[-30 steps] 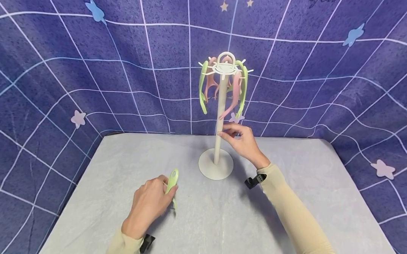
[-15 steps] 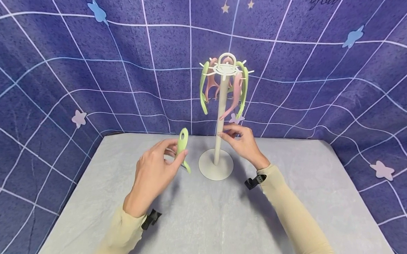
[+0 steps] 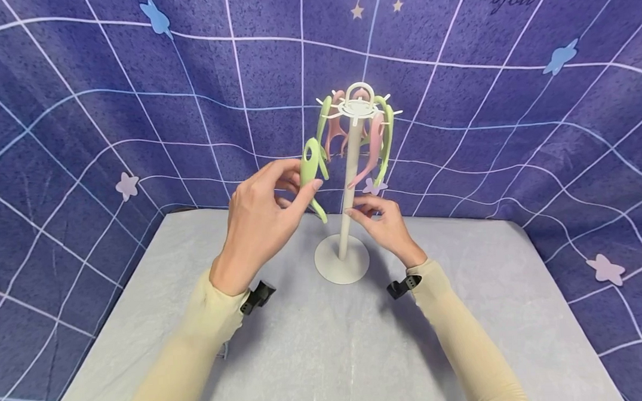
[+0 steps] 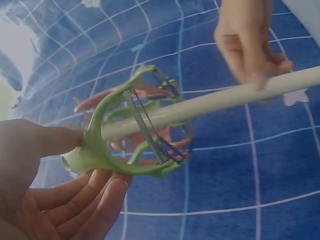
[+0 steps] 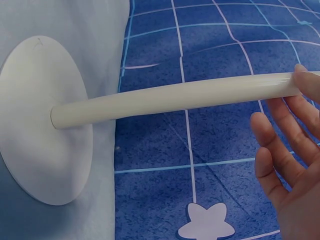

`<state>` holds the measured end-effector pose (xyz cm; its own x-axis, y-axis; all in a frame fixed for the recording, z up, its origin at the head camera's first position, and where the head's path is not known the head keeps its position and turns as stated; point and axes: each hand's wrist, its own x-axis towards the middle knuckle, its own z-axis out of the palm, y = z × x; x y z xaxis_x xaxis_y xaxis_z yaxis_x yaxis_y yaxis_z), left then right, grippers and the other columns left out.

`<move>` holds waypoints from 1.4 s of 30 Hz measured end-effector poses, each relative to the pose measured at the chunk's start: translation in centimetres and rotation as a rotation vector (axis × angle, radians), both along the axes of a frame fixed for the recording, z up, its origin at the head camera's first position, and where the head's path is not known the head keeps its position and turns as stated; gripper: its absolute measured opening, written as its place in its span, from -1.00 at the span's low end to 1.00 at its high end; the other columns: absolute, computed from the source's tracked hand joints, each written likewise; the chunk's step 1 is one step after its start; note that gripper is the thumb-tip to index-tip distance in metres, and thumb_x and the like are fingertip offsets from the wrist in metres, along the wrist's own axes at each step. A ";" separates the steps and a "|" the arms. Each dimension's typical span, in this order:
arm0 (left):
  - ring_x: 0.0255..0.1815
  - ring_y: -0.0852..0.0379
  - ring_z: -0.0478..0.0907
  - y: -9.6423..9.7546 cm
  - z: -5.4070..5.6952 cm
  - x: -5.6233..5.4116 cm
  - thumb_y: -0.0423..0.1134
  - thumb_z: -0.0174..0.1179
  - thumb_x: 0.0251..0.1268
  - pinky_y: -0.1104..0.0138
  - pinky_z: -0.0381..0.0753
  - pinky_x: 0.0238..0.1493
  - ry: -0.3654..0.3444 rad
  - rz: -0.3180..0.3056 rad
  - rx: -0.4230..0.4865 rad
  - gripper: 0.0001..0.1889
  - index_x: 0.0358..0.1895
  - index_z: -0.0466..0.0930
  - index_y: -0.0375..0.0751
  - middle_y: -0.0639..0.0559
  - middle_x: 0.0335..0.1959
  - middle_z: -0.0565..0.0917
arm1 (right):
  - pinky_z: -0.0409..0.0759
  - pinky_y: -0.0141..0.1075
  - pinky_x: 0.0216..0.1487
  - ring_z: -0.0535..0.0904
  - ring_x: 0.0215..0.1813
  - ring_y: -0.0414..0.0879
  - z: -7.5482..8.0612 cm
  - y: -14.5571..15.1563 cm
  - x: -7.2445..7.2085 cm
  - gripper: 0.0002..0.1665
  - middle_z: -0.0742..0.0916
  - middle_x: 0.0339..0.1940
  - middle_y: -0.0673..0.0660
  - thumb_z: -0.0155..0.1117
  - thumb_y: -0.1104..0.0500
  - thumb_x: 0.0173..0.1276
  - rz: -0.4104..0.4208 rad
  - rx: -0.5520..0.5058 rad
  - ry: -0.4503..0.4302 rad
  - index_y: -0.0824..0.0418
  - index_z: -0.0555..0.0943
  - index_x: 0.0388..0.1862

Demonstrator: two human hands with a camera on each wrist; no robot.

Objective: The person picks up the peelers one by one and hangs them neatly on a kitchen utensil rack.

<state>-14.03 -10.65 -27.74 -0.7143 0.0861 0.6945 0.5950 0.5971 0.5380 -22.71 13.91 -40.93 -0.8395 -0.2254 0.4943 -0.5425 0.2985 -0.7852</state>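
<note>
In my left hand [image 3: 265,212] I pinch a green Y-shaped peeler [image 4: 95,142] by its handle between thumb and fingers. A metal blade [image 4: 145,125] spans its forked end, and a hole shows at the handle's tip. The peeler is just left of a white rack [image 3: 357,107] with prongs, where several green and pink peelers hang; a pink peeler [image 3: 373,147] hangs at the front right. My right hand [image 3: 381,225] pinches the rack's pole [image 5: 190,95] midway up, below the hanging peelers. The pole rises from a round base [image 3: 343,274].
The stand is on a table with a pale grey cloth [image 3: 316,344]. Behind it and at both sides hangs a blue curtain [image 3: 229,67] with grid lines and stars. Black wrist cameras are strapped to both wrists, the left camera [image 3: 257,297] below the hand.
My left hand has lifted the green peeler from low over the table, up and to the right, beside the hanging peelers. The right hand has stayed on the pole.
</note>
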 end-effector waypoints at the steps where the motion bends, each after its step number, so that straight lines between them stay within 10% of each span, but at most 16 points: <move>1: -0.23 0.30 0.75 0.1 0.3 -0.1 -0.04 0.45 0.44 0.45 0.76 -0.37 0.011 -0.004 -0.001 -0.69 0.07 0.76 -0.14 0.15 -0.25 0.74 | 0.70 -0.19 -0.13 0.70 -0.26 0.23 0.4 -0.1 0.3 -0.81 0.83 -0.22 0.36 0.48 0.40 0.42 0.003 0.000 -0.001 0.41 0.81 -0.03; 15: -0.26 0.28 0.74 1.3 3.0 -2.0 0.06 0.43 0.45 0.36 0.73 -0.35 0.070 0.061 -0.043 -0.66 0.03 0.76 -0.12 0.13 -0.23 0.77 | 0.68 -0.13 -0.12 0.68 -0.26 0.25 2.4 -0.4 2.2 -0.83 0.81 -0.23 0.42 0.47 0.40 0.43 0.021 -0.025 -0.010 0.44 0.80 -0.04; 42: -0.20 0.19 0.74 2.1 2.2 -3.2 0.07 0.42 0.44 0.12 0.72 -0.34 0.011 0.053 -0.106 -0.64 0.11 0.73 -0.05 0.17 -0.18 0.75 | 0.64 -0.23 -0.16 0.68 -0.27 0.29 2.1 -0.5 2.3 -0.83 0.82 -0.21 0.42 0.47 0.41 0.42 0.015 -0.024 -0.009 0.44 0.80 -0.05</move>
